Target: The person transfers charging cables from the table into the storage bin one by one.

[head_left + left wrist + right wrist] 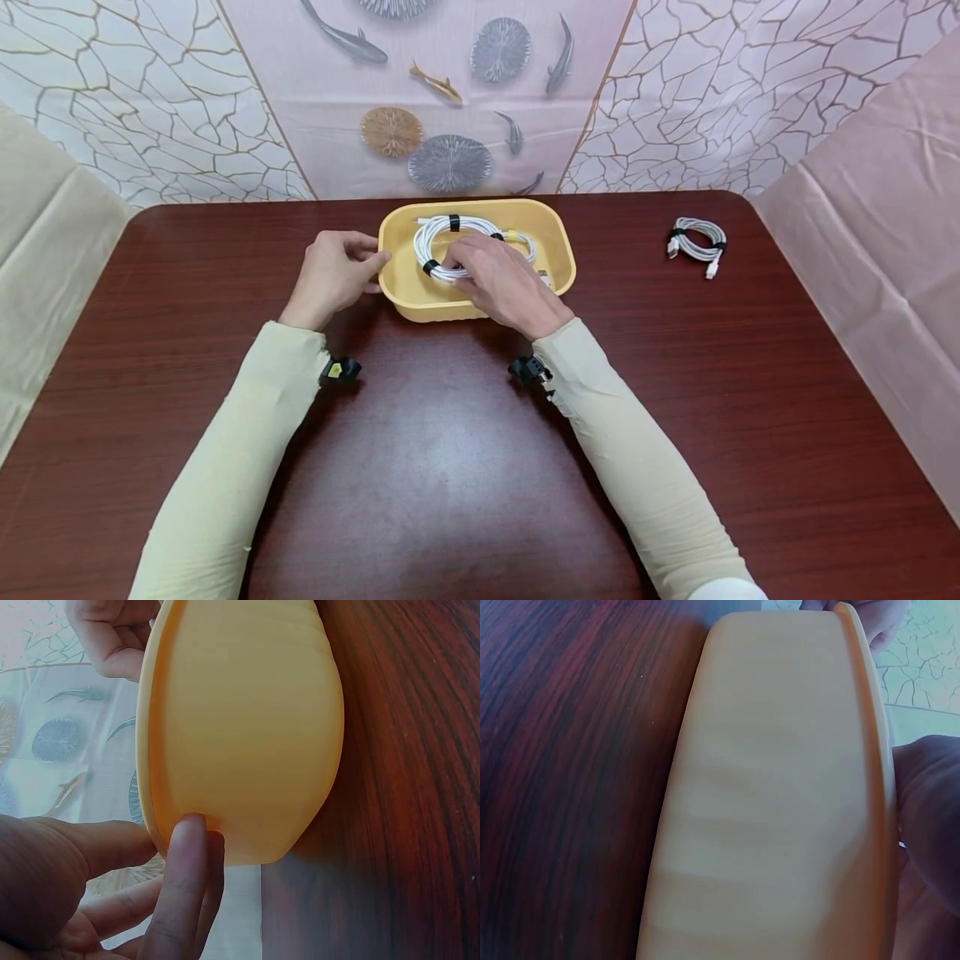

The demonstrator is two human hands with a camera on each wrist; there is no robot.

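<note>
A yellow bin [405,279] stands at the table's back edge with coiled white cables [425,242] inside, bound by black straps. My left hand [333,275] pinches the bin's left rim; in the left wrist view its thumb and fingers [184,877] lie on either side of the bin's rim [146,750]. Over the bin, my right hand [502,279] reaches in with bent fingers at the larger coil, fingertips partly hidden. The right wrist view shows the bin's outer wall [765,787] and part of my right hand [930,825] beyond the rim.
Another coiled white cable [701,252] with black straps lies on the dark wooden table [450,467] at the back right. Patterned cloth [450,100] hangs behind the table, and pale cloth borders both sides.
</note>
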